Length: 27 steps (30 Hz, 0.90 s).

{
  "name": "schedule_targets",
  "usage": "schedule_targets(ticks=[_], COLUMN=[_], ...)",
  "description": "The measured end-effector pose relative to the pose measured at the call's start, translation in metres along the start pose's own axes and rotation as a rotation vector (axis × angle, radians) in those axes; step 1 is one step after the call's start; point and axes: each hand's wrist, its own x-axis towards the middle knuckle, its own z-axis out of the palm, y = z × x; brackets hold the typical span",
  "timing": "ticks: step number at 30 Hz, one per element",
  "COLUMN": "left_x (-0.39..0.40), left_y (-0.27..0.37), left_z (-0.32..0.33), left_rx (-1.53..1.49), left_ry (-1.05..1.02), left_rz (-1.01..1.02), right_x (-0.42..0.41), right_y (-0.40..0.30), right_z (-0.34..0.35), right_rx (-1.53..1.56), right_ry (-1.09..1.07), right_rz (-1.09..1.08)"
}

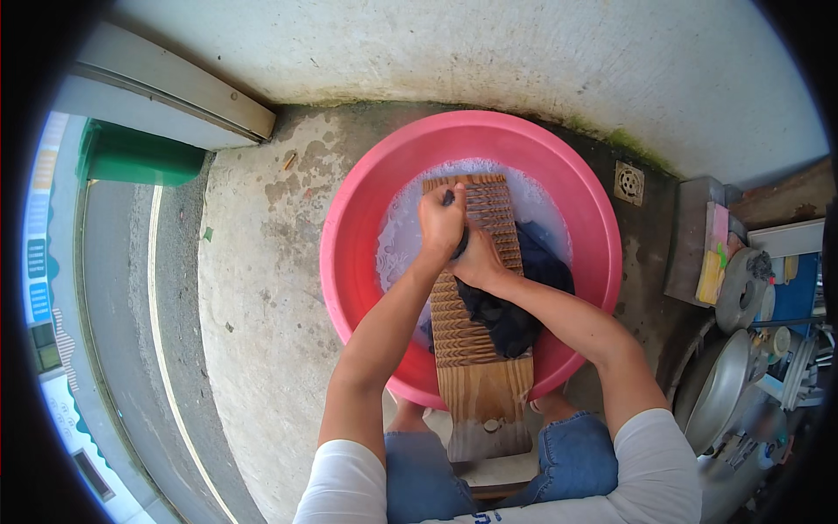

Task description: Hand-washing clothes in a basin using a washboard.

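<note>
A ridged wooden washboard (478,327) leans in a pink plastic basin (357,262), its smooth lower end jutting over the near rim. Both hands are together over the upper ridges. My left hand (441,219) is closed around a bunched part of a dark cloth garment (507,321), a bit of which shows above the fist. Just below and to the right, my right hand (480,255) grips the same cloth. The rest of the garment trails over the board's right side into cloudy, sudsy water (399,229).
A floor drain (629,183) lies right of the basin, near the stained wall (524,59). Farther right are a concrete block (694,242), a metal bowl (720,386) and assorted clutter. On the left, a green bin (141,154) stands by the road (124,275).
</note>
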Motion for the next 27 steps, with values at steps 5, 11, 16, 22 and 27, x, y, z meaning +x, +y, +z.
schedule_targets(ticks=[5, 11, 16, 22, 27], left_x=[-0.006, -0.078, -0.101, -0.093, -0.111], left_y=[-0.003, -0.041, -0.058, -0.016, 0.044], left_z=[-0.003, -0.036, -0.027, -0.017, -0.018], left_rx=[-0.162, 0.192, 0.660, 0.233, 0.353], left_ry=[-0.005, -0.144, -0.111, -0.198, -0.137], left_rz=[0.081, 0.330, 0.746, 1.037, 1.319], right_x=[-0.002, -0.005, -0.001, 0.001, -0.010], right_y=[0.009, -0.025, -0.043, -0.037, -0.026], right_z=[-0.019, -0.082, -0.091, -0.113, -0.090], right_rx=[0.257, 0.921, 1.211, 1.293, 1.231], right_ry=[0.117, 0.438, 0.479, 0.436, 0.288], right_rz=[0.065, 0.246, 0.327, 0.410, 0.485])
